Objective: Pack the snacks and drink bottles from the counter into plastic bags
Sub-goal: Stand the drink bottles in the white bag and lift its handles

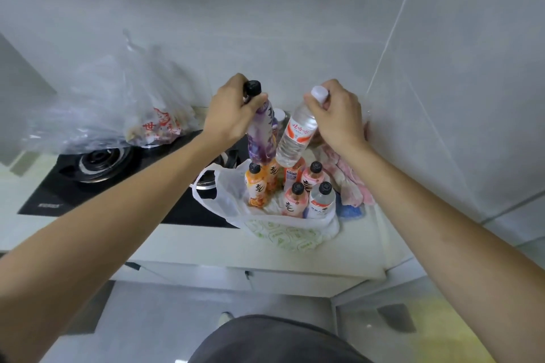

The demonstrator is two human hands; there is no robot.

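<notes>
While both bottles hung over the bag, the scene read so:
Left hand (pixel 233 115): fingers wrapped round the neck of the purple drink bottle (pixel 261 132).
Right hand (pixel 339 115): clasped the neck of the clear water bottle (pixel 296 138).
White plastic bag (pixel 283 230): open on the counter (pixel 206 247), upright bottles inside.
Advice: lowering them one by one, bases first, into the rear gaps looked wisest.

Red character print on snack pack (pixel 163 124) inside clear bag: only 世 legible. Clear water bottle (pixel 295 134): orange label, white characters, blurred, unreadable. Orange and pink bottles (pixel 295 200) in white bag: large black brush glyph, unreadable. Stove (pixel 48 205) front badge: too small.
</notes>
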